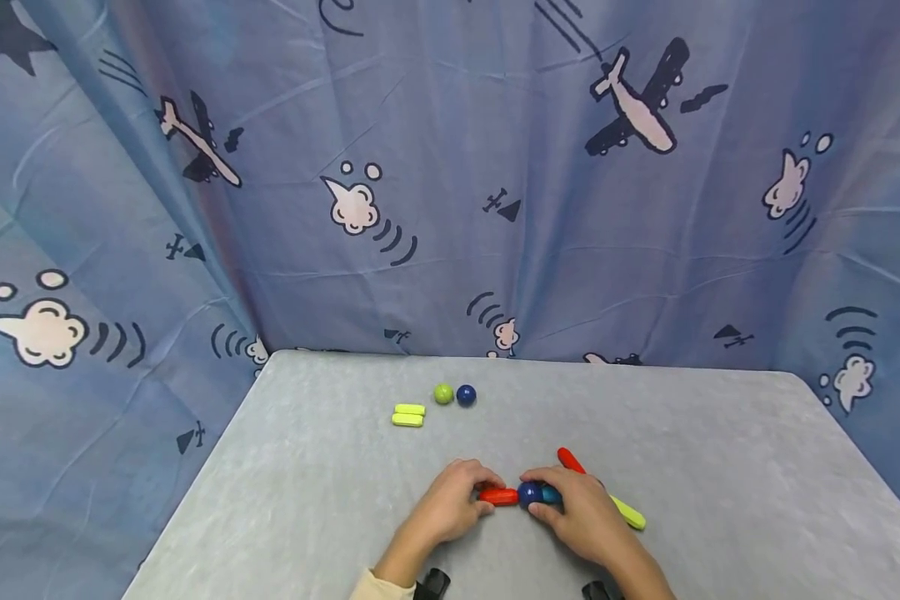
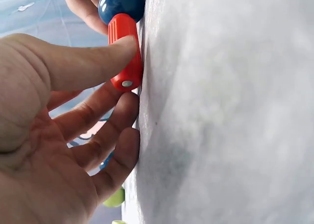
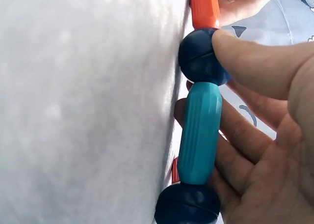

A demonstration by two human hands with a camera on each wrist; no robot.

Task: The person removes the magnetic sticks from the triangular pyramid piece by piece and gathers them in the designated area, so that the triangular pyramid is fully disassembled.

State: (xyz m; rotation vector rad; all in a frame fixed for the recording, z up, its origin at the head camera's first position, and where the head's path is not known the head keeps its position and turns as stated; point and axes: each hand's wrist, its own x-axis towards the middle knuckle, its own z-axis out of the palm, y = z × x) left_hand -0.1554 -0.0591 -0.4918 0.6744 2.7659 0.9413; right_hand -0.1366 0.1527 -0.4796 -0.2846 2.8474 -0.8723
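My left hand (image 1: 450,504) pinches a red ribbed rod (image 2: 128,71) between thumb and fingers; its near end shows a silvery metal tip. The rod's other end meets a dark blue ball (image 1: 529,494), end to surface. Thumb and fingers of my right hand (image 1: 583,515) hold that ball. From it runs a teal ribbed rod (image 3: 200,130), with a second dark blue ball (image 3: 189,204) at its far end. Beyond the right hand, another red rod (image 1: 569,459) and a yellow-green rod (image 1: 630,512) show; whatever joins them is hidden by the hand.
Farther back on the grey table (image 1: 307,483) lie two yellow-green rods (image 1: 408,420), side by side. Right of them sit a lime green ball (image 1: 443,393) and a dark blue ball (image 1: 466,396). A blue curtain (image 1: 435,125) with printed planes hangs behind the table.
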